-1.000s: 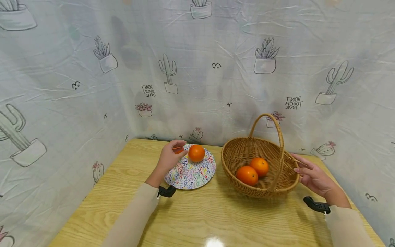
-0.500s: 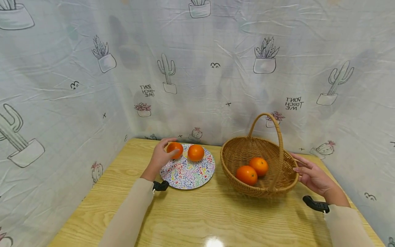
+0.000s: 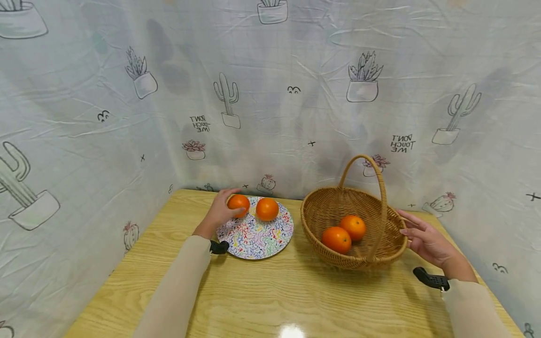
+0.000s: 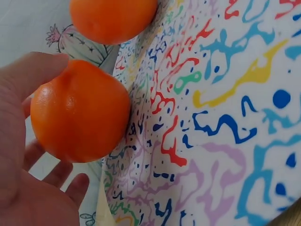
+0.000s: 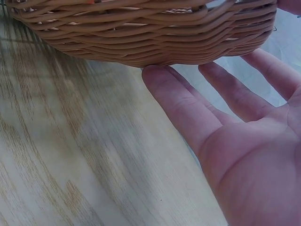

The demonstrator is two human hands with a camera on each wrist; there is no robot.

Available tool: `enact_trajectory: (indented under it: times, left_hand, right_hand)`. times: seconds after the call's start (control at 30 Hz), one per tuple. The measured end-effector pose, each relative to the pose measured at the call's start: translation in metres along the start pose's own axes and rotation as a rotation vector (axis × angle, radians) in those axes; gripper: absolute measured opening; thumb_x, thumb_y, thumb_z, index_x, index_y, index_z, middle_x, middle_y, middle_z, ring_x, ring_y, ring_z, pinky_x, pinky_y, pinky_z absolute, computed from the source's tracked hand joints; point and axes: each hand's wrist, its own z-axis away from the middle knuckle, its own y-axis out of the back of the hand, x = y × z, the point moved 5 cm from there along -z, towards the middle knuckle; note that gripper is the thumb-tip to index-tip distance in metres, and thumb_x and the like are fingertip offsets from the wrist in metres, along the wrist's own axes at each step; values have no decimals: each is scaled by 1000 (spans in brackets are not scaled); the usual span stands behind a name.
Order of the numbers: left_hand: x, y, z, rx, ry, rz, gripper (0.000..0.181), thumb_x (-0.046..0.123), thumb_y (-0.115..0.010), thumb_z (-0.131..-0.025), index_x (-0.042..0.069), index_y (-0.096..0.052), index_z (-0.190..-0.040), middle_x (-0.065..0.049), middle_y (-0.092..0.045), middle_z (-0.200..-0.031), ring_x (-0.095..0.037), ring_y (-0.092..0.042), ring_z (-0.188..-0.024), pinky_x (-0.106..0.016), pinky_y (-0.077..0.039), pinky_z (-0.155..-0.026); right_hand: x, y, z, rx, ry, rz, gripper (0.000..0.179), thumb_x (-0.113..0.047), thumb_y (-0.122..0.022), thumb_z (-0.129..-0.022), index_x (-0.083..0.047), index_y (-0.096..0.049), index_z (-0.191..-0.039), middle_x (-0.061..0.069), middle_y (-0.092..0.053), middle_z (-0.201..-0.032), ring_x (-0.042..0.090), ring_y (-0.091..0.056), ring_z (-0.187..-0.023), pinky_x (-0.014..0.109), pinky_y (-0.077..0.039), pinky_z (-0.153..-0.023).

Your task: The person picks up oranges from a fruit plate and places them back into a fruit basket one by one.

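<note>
In the head view a round plate (image 3: 253,246) with colourful squiggles lies on the table, bearing two oranges. My left hand (image 3: 219,211) is around the left orange (image 3: 238,205). In the left wrist view the thumb lies on top of this orange (image 4: 80,113) and the other fingers curl behind it. The second orange (image 3: 267,209) sits just to its right. A wicker basket (image 3: 310,230) stands to the right, holding two oranges (image 3: 336,240). My right hand (image 3: 428,241) holds its right side, thumb at the rim; in the right wrist view fingertips (image 5: 157,77) touch the underside.
The basket's tall arched handle (image 3: 383,197) rises above its rim. Curtains (image 3: 253,103) printed with cacti hang close behind the wooden table (image 3: 262,300) and along its sides. Each wrist carries a black camera mount (image 3: 431,279).
My left hand has moved left across the plate and closed around the left orange, which was mostly hidden behind it before. The right hand and basket have stayed in place.
</note>
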Motion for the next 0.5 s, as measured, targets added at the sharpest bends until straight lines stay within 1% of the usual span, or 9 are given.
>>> enact_trajectory:
  times: [0.1,0.2,0.4,0.5]
  left_hand:
    - [-1,-1,0,-7,14,-4,74,23,-79,-91,13,-44,-155,-22,-32,-158,-48,-48,-133,-64,-49,-104]
    - [-1,-2,0,-6,21,8,77,20,-81,-89,11,-43,-155,-23,-33,-156,-48,-50,-130,-64,-49,-104]
    - [-6,-4,0,-7,37,22,78,21,-83,-88,13,-43,-154,-22,-39,-154,-45,-52,-129,-62,-49,-105]
    - [-6,-4,1,-10,39,22,77,21,-83,-87,14,-45,-154,-21,-40,-153,-45,-52,-129,-62,-48,-106]
  right_hand:
    - [0,1,0,6,2,-11,65,13,-25,-105,-19,-38,-160,-5,-59,-146,14,-67,-116,32,-60,-93]
    - [1,1,-1,4,4,-17,65,13,-25,-104,-19,-38,-160,-5,-59,-146,15,-67,-117,32,-60,-93]
    - [1,1,-1,-3,2,-21,65,13,-26,-104,-18,-37,-160,-5,-59,-146,15,-67,-116,33,-60,-94]
    - [0,0,0,1,-2,-13,65,13,-27,-104,-19,-39,-159,-5,-59,-145,14,-67,-114,32,-60,-93]
